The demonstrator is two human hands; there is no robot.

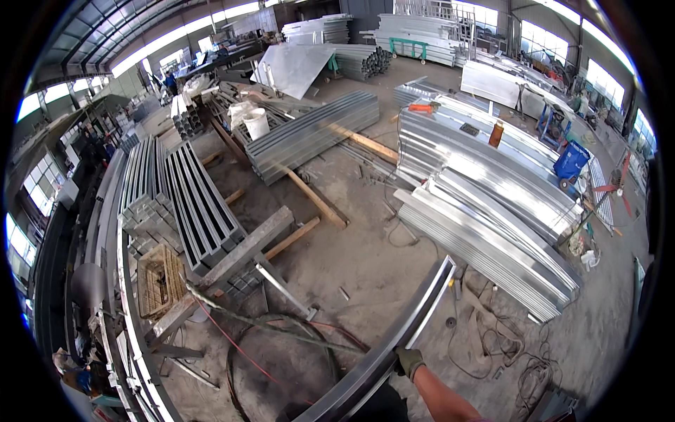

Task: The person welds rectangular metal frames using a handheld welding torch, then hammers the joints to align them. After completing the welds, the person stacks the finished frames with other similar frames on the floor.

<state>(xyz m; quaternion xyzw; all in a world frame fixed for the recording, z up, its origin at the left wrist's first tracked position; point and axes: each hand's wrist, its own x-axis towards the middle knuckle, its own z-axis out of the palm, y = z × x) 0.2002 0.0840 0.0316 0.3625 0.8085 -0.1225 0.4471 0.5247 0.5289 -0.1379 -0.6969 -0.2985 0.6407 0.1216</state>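
My right hand (408,361), in a dark green work glove, is closed around the right edge of a long metal channel (374,357). The channel has bright edges and a dark inner face. It runs from the lower edge of the picture up and to the right, and its far end stands over the concrete floor. My left hand is not in view. To the left of the channel a dark hose and a thin red hose (242,350) loop across the floor.
Galvanized profiles are stacked on the right (485,239), with an orange tool (422,108) and a brown bottle (496,133) on top. A steel trestle beam (242,246) and a wire basket (160,283) stand left. Loose cables (538,376) lie at lower right.
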